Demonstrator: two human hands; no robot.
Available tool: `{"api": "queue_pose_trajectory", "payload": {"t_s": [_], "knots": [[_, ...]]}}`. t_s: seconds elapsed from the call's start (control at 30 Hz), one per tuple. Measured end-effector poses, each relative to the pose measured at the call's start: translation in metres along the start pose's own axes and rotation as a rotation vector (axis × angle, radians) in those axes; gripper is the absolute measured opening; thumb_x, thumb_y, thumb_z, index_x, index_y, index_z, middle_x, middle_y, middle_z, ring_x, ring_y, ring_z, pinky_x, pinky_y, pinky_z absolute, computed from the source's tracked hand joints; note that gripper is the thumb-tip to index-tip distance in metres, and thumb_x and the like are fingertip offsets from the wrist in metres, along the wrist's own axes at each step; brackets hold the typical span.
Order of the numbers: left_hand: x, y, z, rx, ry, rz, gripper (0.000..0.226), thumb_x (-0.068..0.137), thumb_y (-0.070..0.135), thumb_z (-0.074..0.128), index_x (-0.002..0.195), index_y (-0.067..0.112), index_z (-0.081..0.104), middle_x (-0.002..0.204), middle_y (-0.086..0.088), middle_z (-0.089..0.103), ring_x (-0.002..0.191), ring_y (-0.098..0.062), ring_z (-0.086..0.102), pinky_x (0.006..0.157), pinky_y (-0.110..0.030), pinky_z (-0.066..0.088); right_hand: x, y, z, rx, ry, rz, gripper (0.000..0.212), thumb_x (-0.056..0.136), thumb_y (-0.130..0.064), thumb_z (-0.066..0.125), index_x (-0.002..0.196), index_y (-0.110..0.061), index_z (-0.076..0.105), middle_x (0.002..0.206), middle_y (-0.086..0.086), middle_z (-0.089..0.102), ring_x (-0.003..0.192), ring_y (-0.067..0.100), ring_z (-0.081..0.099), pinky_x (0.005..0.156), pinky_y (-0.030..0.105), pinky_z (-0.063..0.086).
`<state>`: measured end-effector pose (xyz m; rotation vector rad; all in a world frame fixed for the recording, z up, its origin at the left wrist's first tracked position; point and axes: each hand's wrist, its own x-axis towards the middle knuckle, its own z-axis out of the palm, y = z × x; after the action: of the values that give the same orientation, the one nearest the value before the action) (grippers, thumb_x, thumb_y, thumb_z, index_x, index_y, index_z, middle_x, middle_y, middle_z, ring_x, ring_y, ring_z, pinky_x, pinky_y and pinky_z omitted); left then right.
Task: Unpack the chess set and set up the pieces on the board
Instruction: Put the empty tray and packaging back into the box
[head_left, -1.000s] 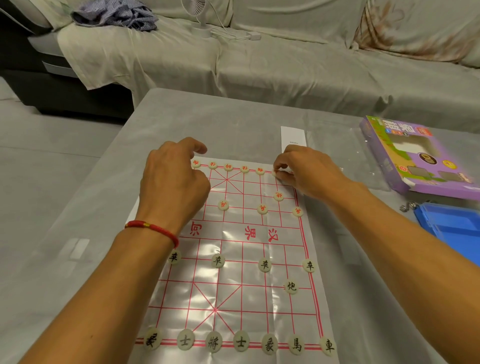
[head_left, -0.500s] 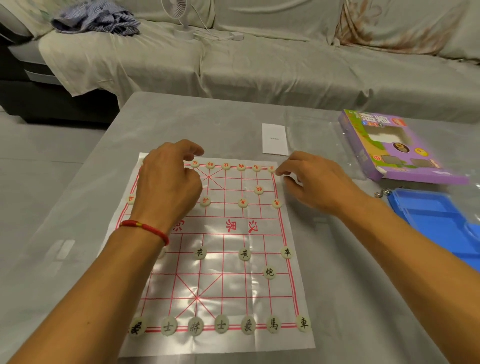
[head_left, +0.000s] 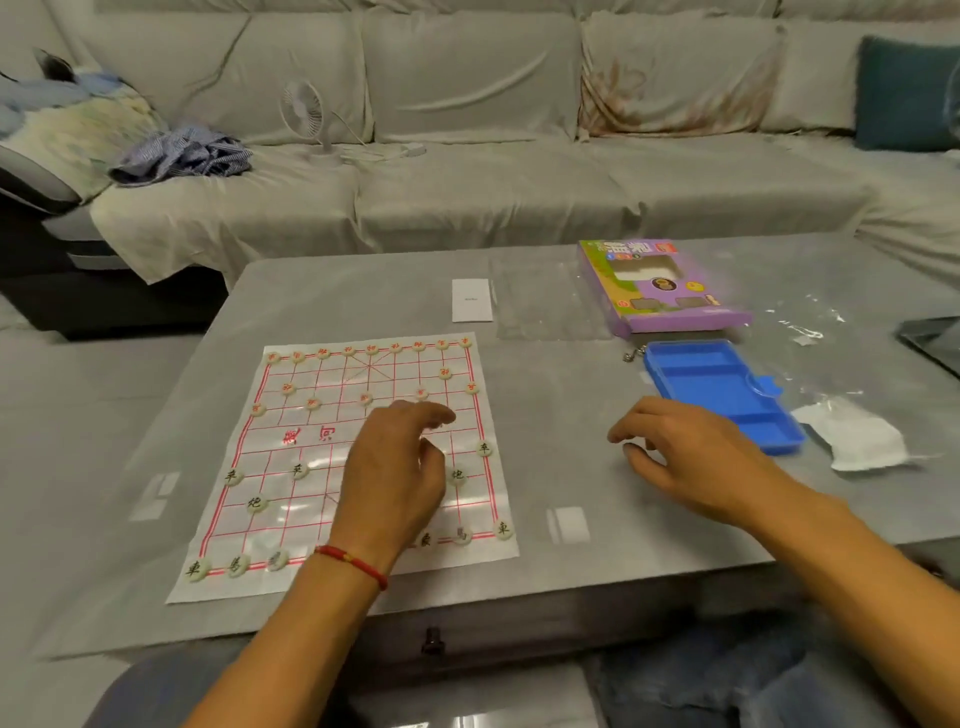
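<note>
Chess pieces on board, hands empty above

A long grey sofa runs across the back of the room, draped in a pale cover that hangs creased over its left end. On its seat stands a small white fan with its cord trailing right, near a crumpled striped cloth. A teal cushion leans at the far right. The grey tabletop (glossy enough to catch soft reflections) sits before it, above a pale grey floor.
</note>
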<state>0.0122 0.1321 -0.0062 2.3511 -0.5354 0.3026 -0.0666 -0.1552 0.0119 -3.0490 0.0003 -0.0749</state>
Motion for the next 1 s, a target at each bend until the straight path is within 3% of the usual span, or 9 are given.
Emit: {"api": "queue_pose_trajectory", "payload": {"t_s": [0.1, 0.17, 0.37, 0.63, 0.77, 0.87, 0.93, 1.0], "knots": [[-0.021, 0.040, 0.025, 0.017, -0.154, 0.117, 0.033, 0.089, 0.012, 0.057, 0.116, 0.031, 0.062, 0.119, 0.010, 0.060, 0.113, -0.009, 0.051, 0.098, -0.014, 0.027, -0.029, 0.019, -0.001, 0.018, 0.011, 0.075, 0.025, 0.098, -0.032, 0.053, 0.120, -0.033, 0.063, 0.117, -0.014, 0.059, 0.108, 0.009, 0.056, 0.091, 0.030, 0.047], [-0.028, 0.063, 0.040, 0.014, -0.215, 0.176, 0.034, 0.090, 0.016, 0.054, 0.118, 0.033, 0.060, 0.120, 0.012, 0.058, 0.113, -0.007, 0.049, 0.097, -0.011, 0.028, -0.035, 0.035, 0.004, 0.020, 0.057, 0.143, 0.028, 0.097, -0.031, 0.054, 0.123, -0.029, 0.063, 0.120, -0.009, 0.060, 0.113, 0.013, 0.055, 0.095, 0.034, 0.045], [-0.036, 0.108, 0.089, -0.009, -0.327, 0.214, 0.032, 0.091, 0.018, 0.052, 0.119, 0.029, 0.060, 0.123, 0.007, 0.056, 0.116, -0.011, 0.046, 0.103, -0.023, 0.038, -0.028, 0.057, 0.045, 0.005, 0.137, 0.366, 0.044, 0.095, -0.041, 0.053, 0.134, -0.021, 0.051, 0.130, 0.001, 0.054, 0.118, 0.023, 0.052, 0.095, 0.037, 0.043], [-0.016, 0.118, 0.127, 0.066, -0.416, 0.161, 0.035, 0.090, 0.019, 0.051, 0.124, 0.026, 0.057, 0.127, 0.004, 0.054, 0.119, -0.014, 0.046, 0.101, -0.024, 0.037, -0.029, 0.054, 0.046, 0.010, 0.177, 0.376, 0.041, 0.097, -0.040, 0.053, 0.133, -0.022, 0.053, 0.128, 0.000, 0.051, 0.116, 0.020, 0.049, 0.096, 0.034, 0.042], [-0.004, 0.124, 0.140, 0.054, -0.422, 0.196, 0.042, 0.091, 0.021, 0.051, 0.133, 0.021, 0.053, 0.134, 0.001, 0.053, 0.123, -0.015, 0.044, 0.104, -0.025, 0.036, -0.035, 0.049, 0.043, 0.148, 0.187, 0.259, 0.029, 0.096, -0.038, 0.055, 0.122, -0.028, 0.062, 0.116, -0.007, 0.058, 0.108, 0.013, 0.051, 0.095, 0.032, 0.042], [0.007, 0.127, 0.150, 0.071, -0.406, 0.247, 0.051, 0.094, 0.026, 0.050, 0.143, 0.019, 0.041, 0.149, -0.004, 0.039, 0.135, -0.020, 0.035, 0.111, -0.030, 0.031, -0.033, 0.056, 0.039, 0.382, 0.308, 0.282, 0.015, 0.095, -0.029, 0.060, 0.106, -0.026, 0.068, 0.104, -0.008, 0.065, 0.100, 0.012, 0.057, 0.087, 0.032, 0.050], [0.012, 0.127, 0.156, 0.126, -0.462, 0.334, 0.057, 0.097, 0.034, 0.045, 0.150, 0.023, 0.029, 0.159, -0.003, 0.021, 0.145, -0.022, 0.019, 0.118, -0.035, 0.021, -0.025, 0.070, 0.041, 0.328, 0.407, 0.392, 0.025, 0.094, -0.024, 0.060, 0.118, -0.018, 0.065, 0.118, 0.002, 0.062, 0.111, 0.021, 0.055, 0.092, 0.038, 0.049], [0.011, 0.126, 0.161, 0.231, -0.549, 0.432, 0.058, 0.099, 0.042, 0.038, 0.152, 0.026, 0.021, 0.161, 0.000, 0.011, 0.148, -0.020, 0.006, 0.121, -0.038, 0.012, -0.017, 0.087, 0.044, 0.268, 0.357, 0.558, 0.039, 0.097, -0.025, 0.054, 0.133, -0.010, 0.055, 0.134, 0.011, 0.051, 0.123, 0.030, 0.046, 0.099, 0.042, 0.042]]}}
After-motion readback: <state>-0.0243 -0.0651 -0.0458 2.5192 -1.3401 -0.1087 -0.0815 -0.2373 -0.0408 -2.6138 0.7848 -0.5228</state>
